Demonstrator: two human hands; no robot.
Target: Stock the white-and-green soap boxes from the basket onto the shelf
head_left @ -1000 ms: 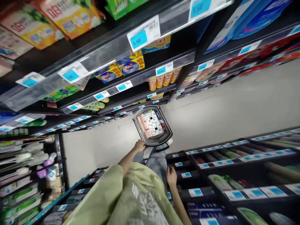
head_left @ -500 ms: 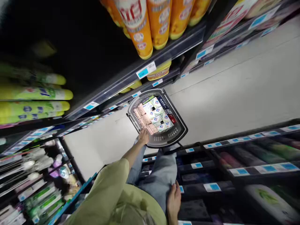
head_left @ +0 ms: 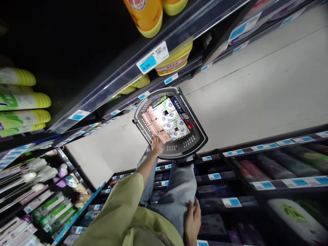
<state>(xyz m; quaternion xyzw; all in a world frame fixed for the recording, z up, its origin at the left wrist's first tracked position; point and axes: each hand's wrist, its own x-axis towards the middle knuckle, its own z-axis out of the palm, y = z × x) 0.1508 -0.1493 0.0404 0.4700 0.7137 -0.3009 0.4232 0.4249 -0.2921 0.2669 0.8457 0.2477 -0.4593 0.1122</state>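
Note:
A grey plastic shopping basket (head_left: 183, 149) with black handles stands in the aisle in front of my legs. My left hand (head_left: 157, 146) reaches over its near-left side. Its fingers extend to the corner of the stacked pink boxes (head_left: 151, 121); whether they press on a box is too small to see. Beside these lie several white-and-green boxes (head_left: 171, 118), a dark blue box (head_left: 178, 105) and a small red pack (head_left: 188, 124). My right hand (head_left: 192, 218) hangs by my thigh, fingers loosely apart, holding nothing.
A dark shelf edge (head_left: 110, 90) with price labels runs diagonally past the basket, bearing orange bottles (head_left: 147, 17) and yellow-green bottles (head_left: 24, 118). Another shelf rack (head_left: 256, 167) stands to the right. Brushes (head_left: 55, 212) hang at lower left. Pale floor (head_left: 246, 106) shows between the shelves.
The view has shifted, so the orange bottles are higher and the yellow-green ones further left. My left hand remains at the basket's near-left side. The fingers of my right hand have spread slightly.

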